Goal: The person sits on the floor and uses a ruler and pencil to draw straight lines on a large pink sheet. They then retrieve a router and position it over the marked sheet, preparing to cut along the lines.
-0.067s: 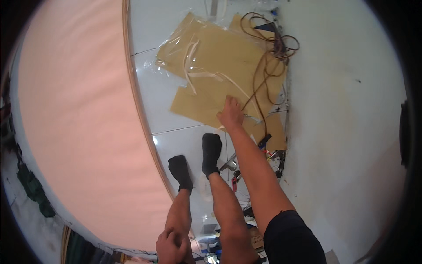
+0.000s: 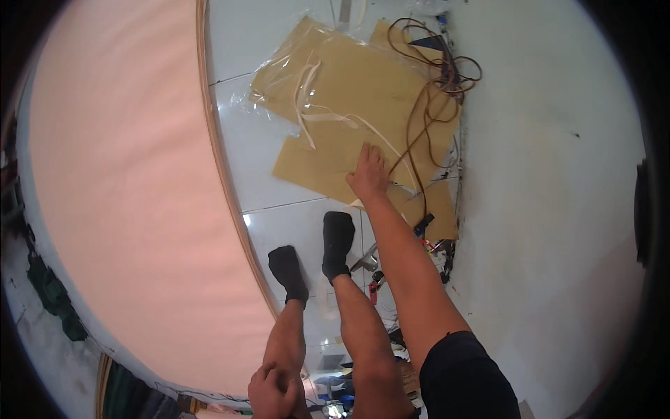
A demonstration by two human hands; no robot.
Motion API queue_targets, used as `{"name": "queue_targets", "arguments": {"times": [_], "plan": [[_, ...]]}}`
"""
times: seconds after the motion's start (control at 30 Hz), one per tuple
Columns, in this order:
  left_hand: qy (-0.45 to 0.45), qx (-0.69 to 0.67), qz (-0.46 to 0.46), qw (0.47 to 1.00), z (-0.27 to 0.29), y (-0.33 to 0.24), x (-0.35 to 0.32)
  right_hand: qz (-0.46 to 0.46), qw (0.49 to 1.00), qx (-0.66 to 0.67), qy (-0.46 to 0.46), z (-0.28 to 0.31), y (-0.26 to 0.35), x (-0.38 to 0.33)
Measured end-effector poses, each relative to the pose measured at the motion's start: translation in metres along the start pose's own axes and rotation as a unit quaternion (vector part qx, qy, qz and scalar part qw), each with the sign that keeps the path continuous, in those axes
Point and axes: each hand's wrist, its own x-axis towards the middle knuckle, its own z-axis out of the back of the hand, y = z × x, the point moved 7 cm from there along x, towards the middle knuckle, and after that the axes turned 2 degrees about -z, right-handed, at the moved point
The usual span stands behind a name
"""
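My right hand reaches over tan flat sheets on the floor. Its fingers are stretched forward and slightly apart, with nothing visible in them; whether they touch the sheet I cannot tell. Just right of it run a pale narrow strip and a brown cord. Clear plastic film covers part of the sheets' far left side. My left hand rests on my left leg near the lower edge, its fingers loosely bent and holding nothing visible.
A large pink padded surface with a brown edge fills the left. A pale wall stands at the right. My feet in black socks are on white floor tiles. Several small tools, one red, lie by the wall.
My right hand's fingers have straightened and extended slightly farther forward over the sheet. The view has shifted a little; my left hand stays on the leg.
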Motion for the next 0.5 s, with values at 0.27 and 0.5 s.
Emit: {"name": "queue_targets", "arguments": {"times": [0.27, 0.5], "plan": [[-0.054, -0.035, 0.032, 0.997, -0.005, -0.024, 0.013, -0.022, 0.999, -0.024, -0.006, -0.018, -0.018, 0.023], [-0.016, -0.075, 0.084, 0.993, -0.048, -0.014, 0.004, -0.063, 0.996, 0.042, -0.042, 0.025, -0.078, 0.031]]}}
